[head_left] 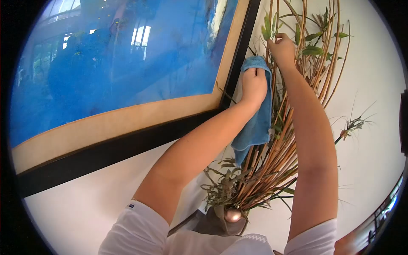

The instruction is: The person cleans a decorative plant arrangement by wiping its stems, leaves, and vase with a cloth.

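Observation:
My left hand (254, 87) is closed on a blue cloth (256, 127), which hangs down in front of the brown stems (278, 155) of a tall plant arrangement. Higher up and to the right, my right hand (283, 49) is raised among the upper stems, its fingers bent in a pinch beside some green leaves (266, 29). The fingertips seem to touch a leaf or thin stem, but what they hold is too small to make out.
A large blue picture (127, 63) in a black frame (123, 146) fills the upper left. Below the stems stands a dark vase (208, 223) with a shiny round ornament (232, 214). A spiky sprig (355, 124) sticks out right, against the pale wall (369, 85).

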